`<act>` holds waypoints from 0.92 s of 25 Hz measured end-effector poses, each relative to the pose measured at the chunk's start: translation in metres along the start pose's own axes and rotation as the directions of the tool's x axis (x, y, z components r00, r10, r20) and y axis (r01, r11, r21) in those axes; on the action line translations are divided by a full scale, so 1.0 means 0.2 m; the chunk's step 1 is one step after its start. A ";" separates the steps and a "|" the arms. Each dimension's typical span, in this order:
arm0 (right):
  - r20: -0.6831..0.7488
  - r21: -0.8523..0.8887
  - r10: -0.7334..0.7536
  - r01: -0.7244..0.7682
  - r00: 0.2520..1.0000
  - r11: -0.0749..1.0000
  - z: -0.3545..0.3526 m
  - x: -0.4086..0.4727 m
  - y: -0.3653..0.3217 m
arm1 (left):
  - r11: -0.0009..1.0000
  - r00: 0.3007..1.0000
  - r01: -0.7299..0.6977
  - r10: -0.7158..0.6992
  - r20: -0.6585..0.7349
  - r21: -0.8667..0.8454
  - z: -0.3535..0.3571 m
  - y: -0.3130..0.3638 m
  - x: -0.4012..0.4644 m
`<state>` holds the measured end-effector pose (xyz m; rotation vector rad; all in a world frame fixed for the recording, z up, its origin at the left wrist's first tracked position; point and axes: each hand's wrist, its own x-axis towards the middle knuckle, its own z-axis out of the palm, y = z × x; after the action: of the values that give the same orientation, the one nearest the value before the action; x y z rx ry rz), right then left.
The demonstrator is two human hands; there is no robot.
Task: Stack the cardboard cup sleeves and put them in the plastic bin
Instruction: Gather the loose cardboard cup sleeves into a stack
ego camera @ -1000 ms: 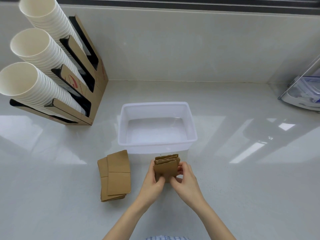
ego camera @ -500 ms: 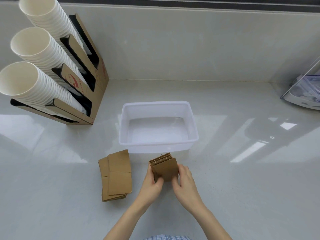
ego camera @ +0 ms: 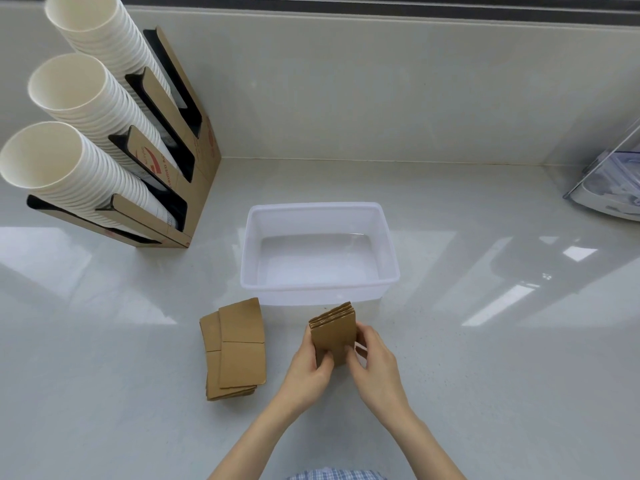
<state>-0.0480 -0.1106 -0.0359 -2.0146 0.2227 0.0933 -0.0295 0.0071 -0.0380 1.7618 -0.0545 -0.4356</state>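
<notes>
An empty translucent white plastic bin [ego camera: 388, 237] sits on the pale counter, a loose pile of flat brown cardboard sleeves [ego camera: 235, 348] to its left. Left hand [ego camera: 308, 368] and right hand [ego camera: 375, 362] pinch an upright squared bundle of brown sleeves [ego camera: 334, 336] just before the bin; stacking looks done, and lifting it over the near wall likely comes next

The bundle of sleeves [ego camera: 334, 332], held flat-on a second ago, has been turned so its fanned top edges angle toward the bin [ego camera: 320, 285]. The left hand [ego camera: 310, 368] and right hand [ego camera: 375, 362] have been shifted lower along its sides.
</notes>
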 end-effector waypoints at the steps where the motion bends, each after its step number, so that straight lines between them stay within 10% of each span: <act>1: -0.018 0.029 -0.013 0.013 1.000 0.999 -0.01 0.00 -0.01 | 1.000 1.000 -0.011 0.011 0.005 0.015 0.00 0.00 0.00; 13: -0.007 0.089 0.018 -0.017 1.000 0.996 -0.05 0.01 -0.06 | 1.000 0.998 0.004 -0.002 -0.061 0.031 -0.06 0.01 -0.01; 23: 0.212 0.242 0.030 -0.082 0.977 0.967 -0.14 -0.01 -0.16 | 0.960 0.989 -0.004 -0.038 -0.144 -0.279 -0.24 0.17 -0.06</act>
<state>-0.0438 -0.1213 0.0049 -1.7330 0.1509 0.2957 -0.0183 0.0469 0.0059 1.5118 0.1226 -0.3073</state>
